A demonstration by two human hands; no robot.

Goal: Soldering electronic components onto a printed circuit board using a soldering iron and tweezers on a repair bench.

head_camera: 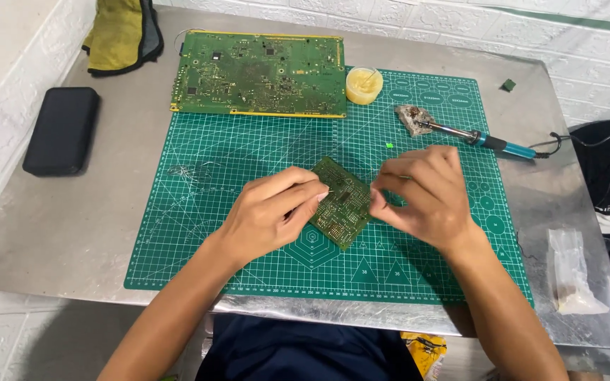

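A small green circuit board (pixel 342 204) lies tilted on the green cutting mat (pixel 248 183). My left hand (pixel 273 212) rests at the board's left edge, fingers curled, fingertips touching it. My right hand (pixel 421 194) hovers over the board's right side with thumb and forefinger pinched together near a thin dark tip; what it pinches is too small to name.
A large green circuit board (pixel 262 73) lies at the mat's far edge beside a small tub of yellowish paste (pixel 363 85). A blue-handled soldering iron (pixel 474 136) rests on the right. A black case (pixel 61 129), yellow cloth (pixel 118 35) and clear plastic bag (pixel 572 271) sit on the metal table (pixel 72 233).
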